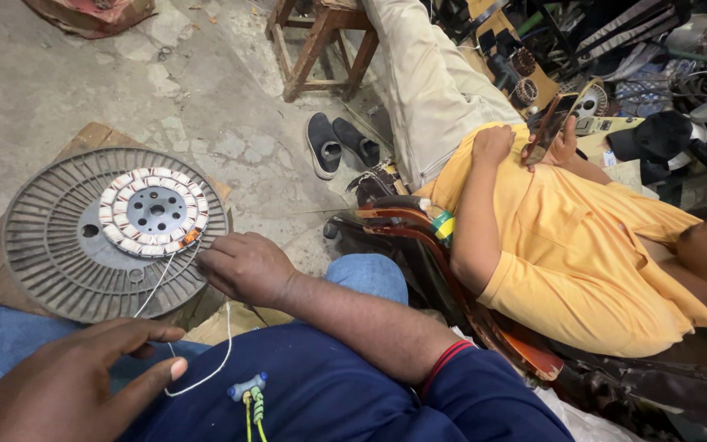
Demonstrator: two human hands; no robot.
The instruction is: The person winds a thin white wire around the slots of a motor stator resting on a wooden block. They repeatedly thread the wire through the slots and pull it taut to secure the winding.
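A grey round ribbed disc (51,254) lies on a wooden board, with a ring of white wound coils (128,190) around its dark hub. A thin white wire (221,360) runs from the ring's near edge down toward me in a loop. My right hand (243,266) rests at the disc's right rim beside the ring, its fingers curled on the wire. At the lower left, my left hand (67,385) pinches the wire's lower stretch between thumb and fingers over my blue trouser leg. A small connector with green and yellow leads (249,391) lies on my dark blue shirt.
Another person in a yellow shirt (583,237) reclines on a red-brown chair (419,225) to the right, holding a phone (551,127). A pair of black shoes (339,143) and a wooden stool (321,45) stand on the concrete floor. Motor parts and tools (656,74) crowd the top right.
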